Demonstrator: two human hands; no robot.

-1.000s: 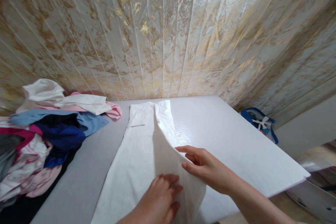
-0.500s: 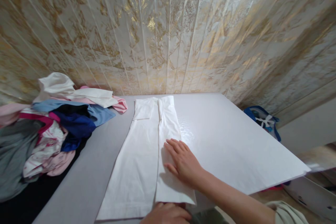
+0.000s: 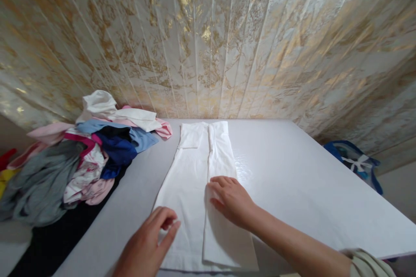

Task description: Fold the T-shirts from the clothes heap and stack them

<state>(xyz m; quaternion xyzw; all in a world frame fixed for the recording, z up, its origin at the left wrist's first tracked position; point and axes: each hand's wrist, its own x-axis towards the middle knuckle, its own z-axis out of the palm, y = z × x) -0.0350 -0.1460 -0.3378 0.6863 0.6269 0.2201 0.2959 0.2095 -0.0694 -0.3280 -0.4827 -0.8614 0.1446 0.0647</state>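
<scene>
The garment [image 3: 188,186], white, lies flat on the table [image 3: 302,190], under the right hand's fingers and stretching away ahead of both hands. The right hand [image 3: 232,199] rests palm down on the flap [image 3: 224,160], a long strip folded in along the garment's right side. Its fingers are loosely extended, close together and gripping nothing; their tips lie by the flap's inner edge, with the thumb a little apart, nearer the body.

The left hand [image 3: 149,236] is over the garment's lower left edge. Its fingers are curled, with a narrow gap between thumb and forefinger and nothing visible in it; I cannot tell whether they touch the cloth.

Straight ahead of the fingers, at the garment's far end, a small corner [image 3: 189,138] is turned in on the left. Farther ahead hangs the curtain [image 3: 221,43]. Left of and beyond the left fingers is the pile [image 3: 117,151] of mixed clothes, with black cloth [image 3: 73,229] reaching nearer. Well to the right of the right fingers, past the table's edge, is a blue-trimmed bag [image 3: 331,149].
</scene>
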